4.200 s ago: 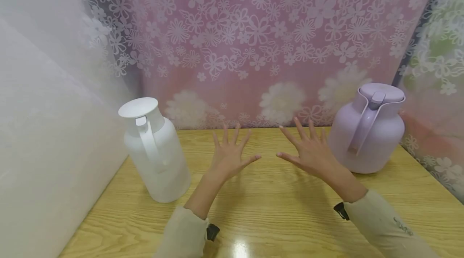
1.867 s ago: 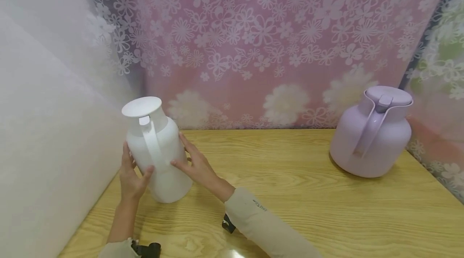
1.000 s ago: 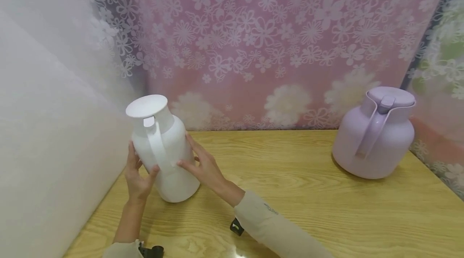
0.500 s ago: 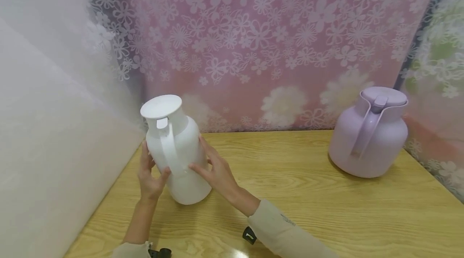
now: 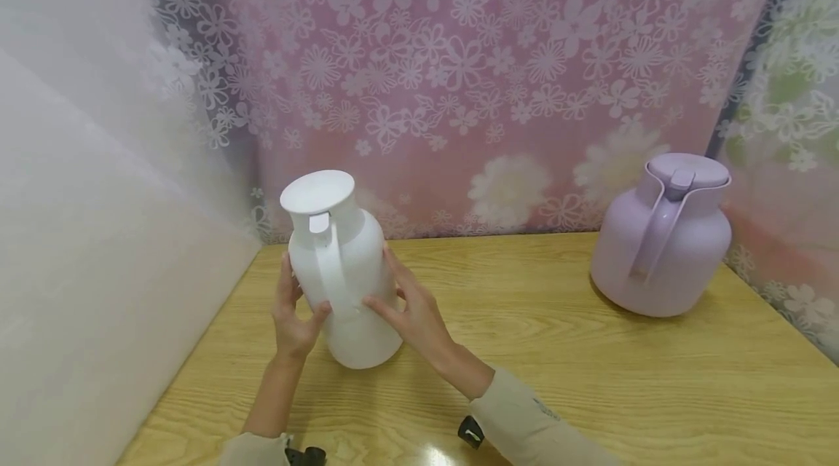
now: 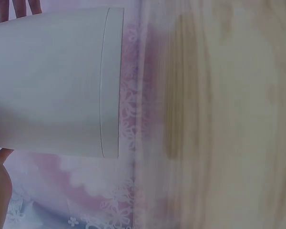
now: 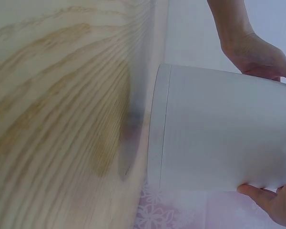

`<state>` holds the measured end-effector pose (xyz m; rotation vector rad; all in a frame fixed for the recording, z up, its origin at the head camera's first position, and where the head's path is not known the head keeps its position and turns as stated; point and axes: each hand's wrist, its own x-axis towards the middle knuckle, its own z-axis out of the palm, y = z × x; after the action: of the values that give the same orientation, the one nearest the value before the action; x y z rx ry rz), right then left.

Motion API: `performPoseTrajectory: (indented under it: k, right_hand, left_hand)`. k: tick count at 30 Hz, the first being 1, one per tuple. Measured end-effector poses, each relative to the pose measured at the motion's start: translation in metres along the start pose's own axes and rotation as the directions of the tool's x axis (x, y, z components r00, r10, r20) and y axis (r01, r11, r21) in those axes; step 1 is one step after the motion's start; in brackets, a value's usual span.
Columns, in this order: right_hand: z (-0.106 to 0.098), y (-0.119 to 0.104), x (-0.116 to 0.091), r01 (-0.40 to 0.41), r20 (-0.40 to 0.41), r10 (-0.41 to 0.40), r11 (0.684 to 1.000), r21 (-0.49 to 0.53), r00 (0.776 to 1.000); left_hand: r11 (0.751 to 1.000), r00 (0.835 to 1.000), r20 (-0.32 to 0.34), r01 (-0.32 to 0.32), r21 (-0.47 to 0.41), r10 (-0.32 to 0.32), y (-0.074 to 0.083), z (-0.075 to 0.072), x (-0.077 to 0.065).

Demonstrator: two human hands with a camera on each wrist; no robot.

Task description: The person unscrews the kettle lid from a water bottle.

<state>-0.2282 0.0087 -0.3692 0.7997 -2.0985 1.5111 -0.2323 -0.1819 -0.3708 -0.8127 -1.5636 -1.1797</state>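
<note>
Both hands hold a tall white thermos jug [image 5: 363, 269] by its sides, a little left of centre in the head view. My left hand [image 5: 296, 328] grips its left side, thumb in front. On the other side my right hand [image 5: 419, 317] grips the body, with its thumb near the lower end of the handle [image 5: 334, 269]. The jug is upright with its lid on. In the left wrist view, a strip of curtain shows between the jug's base [image 6: 112, 83] and the tabletop, so it appears raised slightly. Fingers behind the jug are partly hidden.
A lilac thermos jug [image 5: 662, 255] stands at the right of the wooden table [image 5: 590, 393]. A pale wall [image 5: 98, 247] borders the left side. Behind the table hangs a pink flowered curtain [image 5: 459, 109], and another flowered curtain is on the right.
The hands start spread over the table, then take the white jug from both sides. Since then they have carried it rightward, away from the left wall. The lilac jug stays put.
</note>
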Motion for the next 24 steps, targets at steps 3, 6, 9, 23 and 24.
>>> performPoseTrajectory:
  k: [3,6,9,23,24]
  right_hand:
    - [-0.005,0.002,-0.003,-0.024,-0.006,0.024,1.0,-0.003,1.0]
    - [-0.009,0.003,-0.006,-0.042,-0.019,0.042,0.999,-0.017,0.999]
    - [-0.013,0.003,-0.009,-0.051,-0.028,0.051,0.998,-0.026,0.998]
    - [-0.022,0.009,-0.02,-0.059,-0.067,0.056,0.997,-0.049,0.996]
    - [-0.023,0.009,-0.021,-0.058,-0.069,0.055,0.997,-0.047,0.996]
  left_hand:
    - [1.0,1.0,0.002,-0.014,0.0,0.014,0.0,0.006,0.0]
    - [1.0,1.0,0.012,-0.024,-0.01,0.024,0.0,0.011,0.001]
    - [0.999,0.999,0.022,-0.028,-0.02,0.028,0.002,0.016,0.002]
    - [1.0,0.999,0.045,0.012,-0.024,-0.011,-0.026,0.026,-0.018]
    - [1.0,0.999,0.05,0.015,-0.024,-0.014,-0.027,0.027,-0.019]
